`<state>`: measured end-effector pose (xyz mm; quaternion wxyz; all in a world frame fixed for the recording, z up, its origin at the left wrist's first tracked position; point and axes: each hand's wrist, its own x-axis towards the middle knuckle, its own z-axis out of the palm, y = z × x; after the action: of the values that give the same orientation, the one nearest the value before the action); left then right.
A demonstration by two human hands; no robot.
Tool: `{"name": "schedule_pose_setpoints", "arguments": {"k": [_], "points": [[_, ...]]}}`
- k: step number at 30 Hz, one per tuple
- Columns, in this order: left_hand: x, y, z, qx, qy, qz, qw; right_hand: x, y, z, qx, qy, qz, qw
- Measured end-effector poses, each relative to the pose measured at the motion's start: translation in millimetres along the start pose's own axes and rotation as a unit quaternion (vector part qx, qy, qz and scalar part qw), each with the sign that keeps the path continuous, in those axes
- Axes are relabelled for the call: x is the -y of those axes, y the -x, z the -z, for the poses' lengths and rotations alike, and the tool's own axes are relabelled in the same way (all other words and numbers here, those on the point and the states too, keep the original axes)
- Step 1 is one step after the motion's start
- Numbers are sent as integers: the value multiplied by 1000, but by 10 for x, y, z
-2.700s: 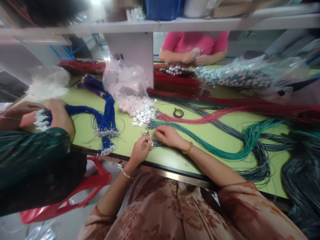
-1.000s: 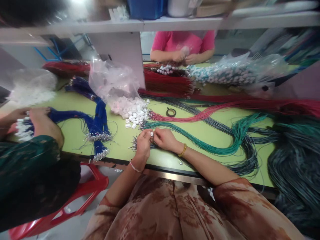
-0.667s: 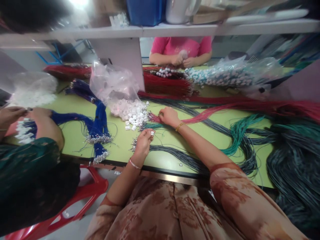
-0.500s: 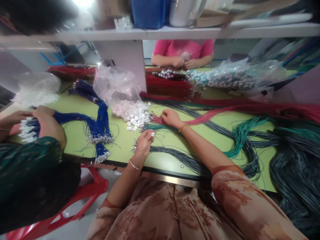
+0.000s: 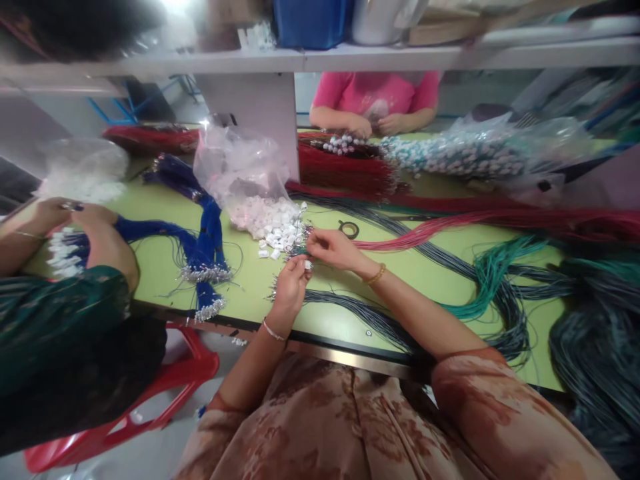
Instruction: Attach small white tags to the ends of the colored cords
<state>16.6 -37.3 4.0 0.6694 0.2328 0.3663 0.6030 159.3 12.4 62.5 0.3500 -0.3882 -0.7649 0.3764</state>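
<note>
My left hand (image 5: pixel 291 285) is closed, pinching a small white plastic connector housing (image 5: pixel 308 265) between thumb and fingertips. Just beyond it, my right hand (image 5: pixel 333 248) has its fingertips pressed together beside the metal-tipped ends of the green wires (image 5: pixel 299 252). Whatever lies between those fingertips is too small to make out. A heap of white connector housings (image 5: pixel 280 223) spills from a clear plastic bag (image 5: pixel 237 157) behind both hands. Grey wires (image 5: pixel 345 303) with metal terminals lie to the right of my left wrist. Red wires (image 5: pixel 395 243) run off to the right.
A black tape roll (image 5: pixel 349 230) lies behind my right hand. Blue wire bundles (image 5: pixel 203 247) are on the left, near a co-worker's hands (image 5: pixel 95 217). Across the table sits another person in pink (image 5: pixel 375 100). A shelf (image 5: pixel 300 60) spans above; a red chair (image 5: pixel 185 373) stands below left.
My right hand has moved from over the red wires toward my left hand, uncovering the tape roll. My left hand keeps the white connector housing. The view has shifted slightly.
</note>
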Motion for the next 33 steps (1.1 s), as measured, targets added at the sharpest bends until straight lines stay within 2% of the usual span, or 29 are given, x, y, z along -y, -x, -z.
{"name": "schedule_pose_setpoints", "arguments": {"k": [4, 9, 28, 33], "points": [[-3, 13, 5, 17, 13, 5, 1000, -78, 192, -67, -11, -66, -44, 997], [1, 30, -20, 37, 11, 19, 999, -151, 355, -111, -35, -42, -96, 994], [25, 44, -14, 0, -70, 2, 998, -221, 398, -145, 7, -7, -122, 992], [72, 74, -26, 5, -92, -7, 996, -205, 427, -152, 0, 59, -82, 995]]}}
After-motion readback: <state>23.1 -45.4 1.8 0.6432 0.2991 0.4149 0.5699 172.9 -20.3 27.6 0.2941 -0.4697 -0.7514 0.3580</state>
